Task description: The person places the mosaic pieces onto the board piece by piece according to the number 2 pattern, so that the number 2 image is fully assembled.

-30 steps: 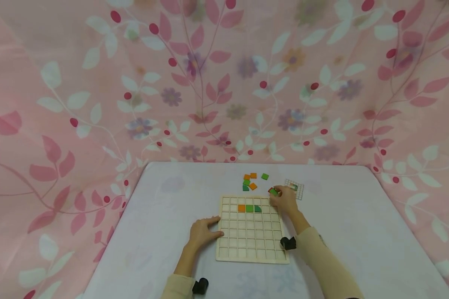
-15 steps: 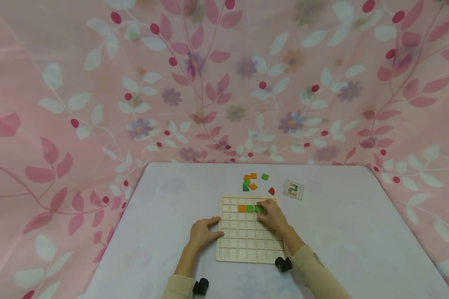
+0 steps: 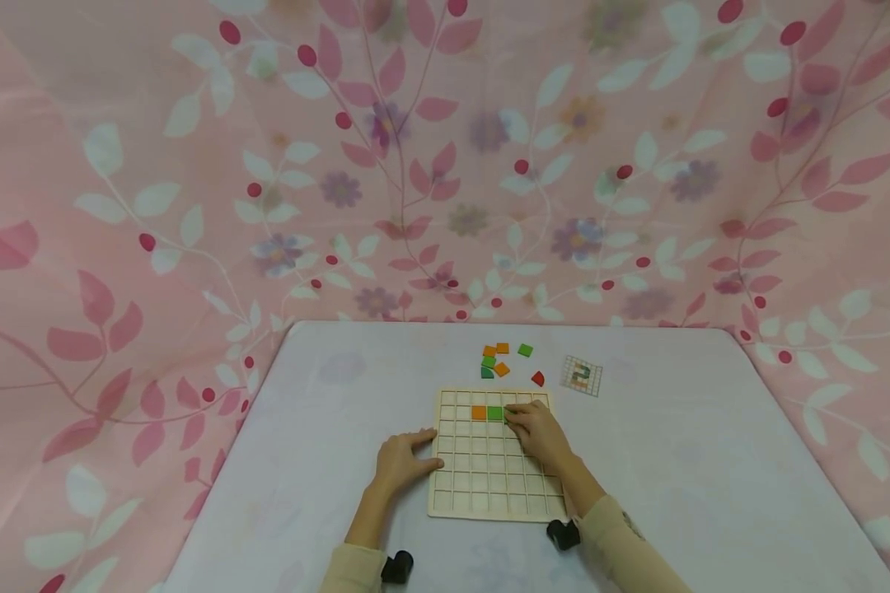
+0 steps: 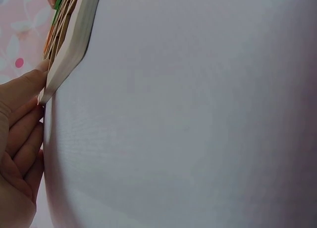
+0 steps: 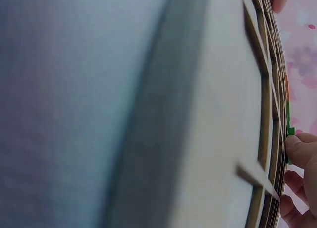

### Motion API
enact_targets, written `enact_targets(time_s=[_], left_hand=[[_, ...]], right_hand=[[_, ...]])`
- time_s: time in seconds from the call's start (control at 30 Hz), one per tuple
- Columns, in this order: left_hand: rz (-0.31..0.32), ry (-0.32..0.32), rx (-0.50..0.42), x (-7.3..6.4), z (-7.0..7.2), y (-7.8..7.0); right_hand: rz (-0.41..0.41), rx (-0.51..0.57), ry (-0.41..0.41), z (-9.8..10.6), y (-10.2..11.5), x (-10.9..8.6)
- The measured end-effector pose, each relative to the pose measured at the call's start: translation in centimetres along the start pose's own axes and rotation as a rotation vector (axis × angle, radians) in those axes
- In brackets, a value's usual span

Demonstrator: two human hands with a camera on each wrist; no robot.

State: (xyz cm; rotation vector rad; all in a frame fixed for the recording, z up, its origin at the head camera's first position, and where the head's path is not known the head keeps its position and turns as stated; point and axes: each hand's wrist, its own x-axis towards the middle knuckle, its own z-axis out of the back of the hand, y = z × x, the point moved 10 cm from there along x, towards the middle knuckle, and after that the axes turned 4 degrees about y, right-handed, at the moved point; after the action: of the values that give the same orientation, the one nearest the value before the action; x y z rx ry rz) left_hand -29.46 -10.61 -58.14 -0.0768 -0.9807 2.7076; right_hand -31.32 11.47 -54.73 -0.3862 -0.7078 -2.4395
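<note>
A square wooden grid board (image 3: 489,486) lies on the white table. An orange square tile (image 3: 479,413) and a green square tile (image 3: 494,413) sit side by side in its second row. Just right of them, my right hand (image 3: 540,432) pinches a green tile (image 5: 291,132) between thumb and fingers, low over the cell with the dark green quarter-round tile. The fingers hide most of that spot in the head view. At the board's left edge rests my left hand (image 3: 400,463), thumb and forefinger spread; in the left wrist view its thumb (image 4: 29,84) touches the rim.
Behind the board lie several loose tiles, among them an orange tile (image 3: 502,370), a green tile (image 3: 525,350) and a red quarter-round tile (image 3: 537,379). A small gridded pattern card (image 3: 582,375) lies at the back right. A pink floral curtain (image 3: 445,165) hangs beyond the table.
My right hand has carried the green tile from beside the red piece leftward onto the board, then settled lower over the second row. The red tile stayed behind. My left hand is unmoved.
</note>
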Motion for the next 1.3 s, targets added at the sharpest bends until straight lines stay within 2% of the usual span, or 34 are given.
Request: enact_targets(time_s=[0.13, 0.33, 0.47, 0.83, 0.93, 1.0, 1.13, 1.3], left_hand=[[0.002, 0.001, 0.003, 0.0, 0.1, -0.1], [0.004, 0.005, 0.005, -0.1, 0.2, -0.3], [0.000, 0.000, 0.003, -0.1, 0.3, -0.3], [0.004, 0.008, 0.002, -0.2, 0.2, -0.4], [0.000, 0.006, -0.002, -0.1, 0.1, -0.4], [-0.003, 0.008, -0.004, -0.1, 0.0, -0.4], [-0.006, 0.006, -0.001, -0.2, 0.0, -0.4], [-0.009, -0.001, 0.008, -0.1, 0.2, -0.3]], right_hand=[[0.003, -0.013, -0.021, 0.2, 0.3, -0.5], [0.057, -0.033, -0.122, 0.9, 1.4, -1.5], [0.033, -0.049, -0.150, 1.0, 1.9, -1.9], [-0.169, -0.136, -0.012, -0.2, 1.8, -2.9], [-0.202, -0.205, 0.019, -0.4, 1.9, -3.0], [-0.227, -0.278, 0.069, -0.7, 2.1, -3.1], [-0.249, -0.363, 0.151, -1.2, 2.7, -3.3], [-0.211, -0.317, 0.152, -1.2, 2.8, -3.1]])
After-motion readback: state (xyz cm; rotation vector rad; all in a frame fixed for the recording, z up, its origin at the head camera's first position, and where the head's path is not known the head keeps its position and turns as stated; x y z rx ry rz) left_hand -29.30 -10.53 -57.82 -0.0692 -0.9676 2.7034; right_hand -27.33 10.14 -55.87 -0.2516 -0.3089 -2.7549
